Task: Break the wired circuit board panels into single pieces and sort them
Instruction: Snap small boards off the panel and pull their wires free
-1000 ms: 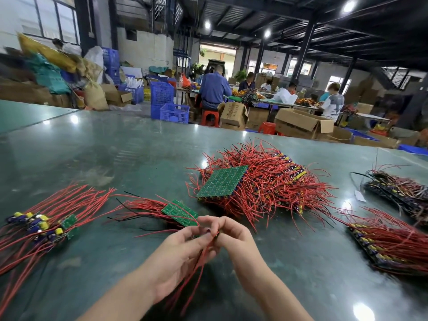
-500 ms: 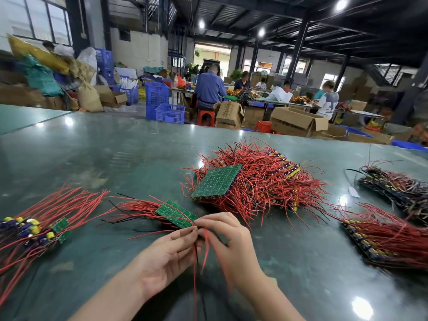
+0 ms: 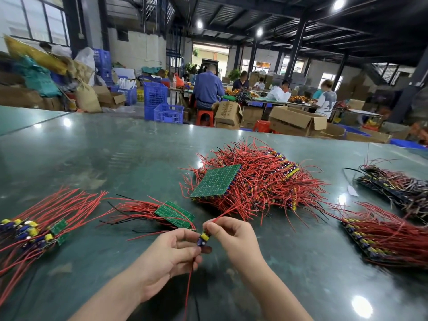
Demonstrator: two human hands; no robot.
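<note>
Snapping: both hands pinch one small piece (image 3: pixel 203 238) between them, just above the counter (image 3: pixel 92 154); left hand (image 3: pixel 171 253) clamped on its lower end, right hand (image 3: pixel 231 235) on the top end by the red lead.
Done: singles pile (image 3: pixel 34 230) at far left, wires fanned out; more rows at right (image 3: pixel 382 235), whether split or not I can't tell.
In progress: partial panel strip (image 3: pixel 174 214) just beyond the hands.
Left: big panel stack (image 3: pixel 250 181) centre, full green panel (image 3: pixel 216 181) on top.
Estimate: early, most of the stock looks unbroken.
</note>
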